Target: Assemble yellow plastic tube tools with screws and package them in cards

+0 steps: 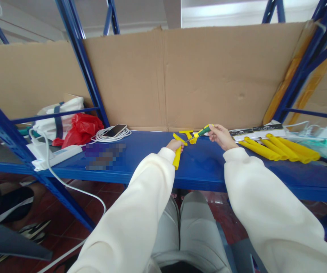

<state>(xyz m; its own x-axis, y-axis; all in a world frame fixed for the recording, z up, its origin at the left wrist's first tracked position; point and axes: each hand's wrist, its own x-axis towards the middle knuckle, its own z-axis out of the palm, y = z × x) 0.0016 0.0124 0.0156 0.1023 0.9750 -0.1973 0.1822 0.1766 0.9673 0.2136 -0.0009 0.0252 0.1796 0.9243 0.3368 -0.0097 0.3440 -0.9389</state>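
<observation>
My left hand [175, 145] is closed around a yellow plastic piece [177, 158] that looks like a handle, its lower end sticking out below the fist. In my right hand [221, 136] is a screwdriver [202, 131] with a green and yellow handle, gripped by the fingers at its end. The metal shaft points down and left, with its tip at the yellow piece by my left hand; whether it touches a screw is too small to tell. Another yellow piece [192, 140] lies on the blue shelf [152, 151] just behind the shaft.
Several yellow handle-like pieces [283, 148] lie at the right before black-and-white boxes [257, 132]. On the left are a power strip [58, 156], a red plastic bag [82, 128], a coiled white cable [101, 135] and a phone [115, 130]. Cardboard [209, 76] stands behind. Someone sits at far left.
</observation>
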